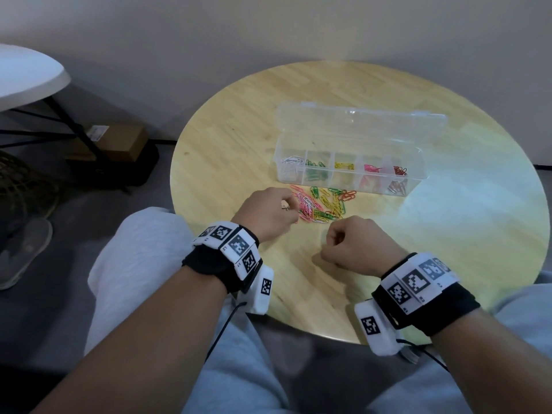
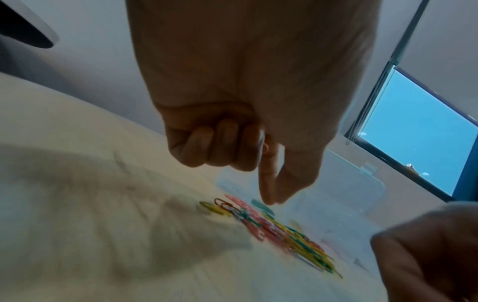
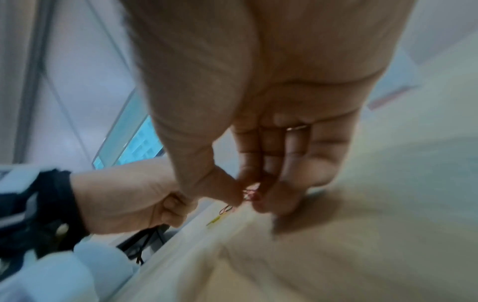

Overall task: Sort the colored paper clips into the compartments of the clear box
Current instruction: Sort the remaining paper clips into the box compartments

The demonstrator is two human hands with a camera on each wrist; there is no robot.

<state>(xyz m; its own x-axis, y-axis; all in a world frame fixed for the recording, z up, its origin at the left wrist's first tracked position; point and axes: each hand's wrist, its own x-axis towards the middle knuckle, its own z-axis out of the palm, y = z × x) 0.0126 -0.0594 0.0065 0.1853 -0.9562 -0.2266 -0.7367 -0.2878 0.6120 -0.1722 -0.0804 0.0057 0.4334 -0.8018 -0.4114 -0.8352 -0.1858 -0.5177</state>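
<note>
Head view: round light-wood counter; clear plastic compartment box, lid open, toward the far edge, holding white, green, yellow, pink and red clips in separate compartments. Heap of mixed coloured paper clips just before the box. Left hand curled at the heap's left side, a pale clip at its fingertips. Right hand curled near the heap.

Left wrist view: thumb and forefinger pinched together; contents indistinct.

Right wrist view: blurred; fingertips pinch something reddish.

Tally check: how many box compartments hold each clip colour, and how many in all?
White clips: 1
Green clips: 1
Yellow clips: 1
Pink clips: 1
Red clips: 1
Total: 5 compartments in the box
</note>
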